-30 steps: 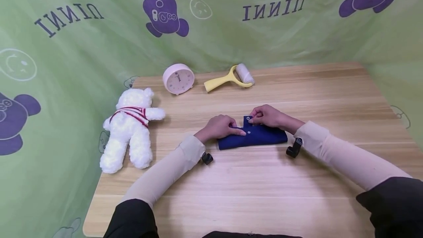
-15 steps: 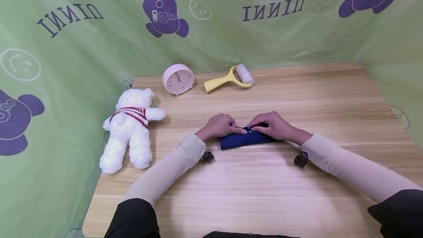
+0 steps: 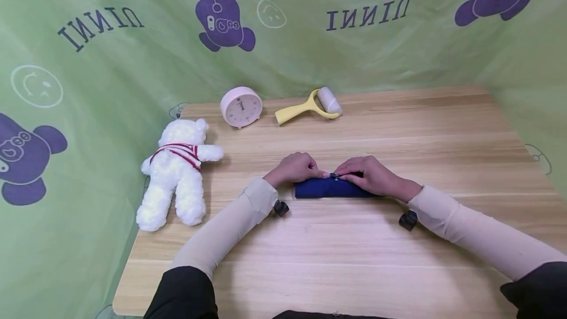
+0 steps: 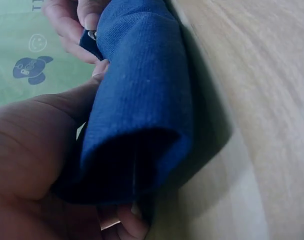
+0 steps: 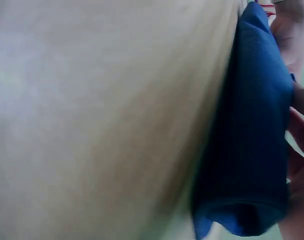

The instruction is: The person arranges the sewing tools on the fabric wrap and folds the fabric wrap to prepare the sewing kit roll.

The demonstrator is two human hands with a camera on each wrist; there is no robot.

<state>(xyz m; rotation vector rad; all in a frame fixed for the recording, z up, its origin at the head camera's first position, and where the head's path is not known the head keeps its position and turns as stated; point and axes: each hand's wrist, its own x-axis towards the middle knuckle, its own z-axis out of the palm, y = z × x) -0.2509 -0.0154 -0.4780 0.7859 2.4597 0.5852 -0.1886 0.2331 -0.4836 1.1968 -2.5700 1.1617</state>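
A blue fabric roll [image 3: 315, 189], hollow at its ends, lies crosswise on the wooden table. My left hand [image 3: 297, 167] grips its back edge, thumb along the top and fingers behind, as the left wrist view shows. Beside that thumb, a short blue strap [image 3: 334, 176] with a metal snap [image 4: 92, 34] is folded down to the roll. My right hand [image 3: 371, 175] pinches this strap between thumb and fingers. In the right wrist view, the rolled fabric [image 5: 252, 125] shows its open end, while part of the right hand falls outside the frame.
A white plush bear [image 3: 177, 176] in a red-striped top lies on the table's left side. At the back stand a pink alarm clock [image 3: 241, 108] and a yellow-handled lint roller [image 3: 305, 108]. A green printed curtain [image 3: 301, 58] hangs behind the table [image 3: 310, 265].
My right hand has come down toward me, folding the strap from its raised position onto the roll. The left hand has kept its hold, hardly moving.
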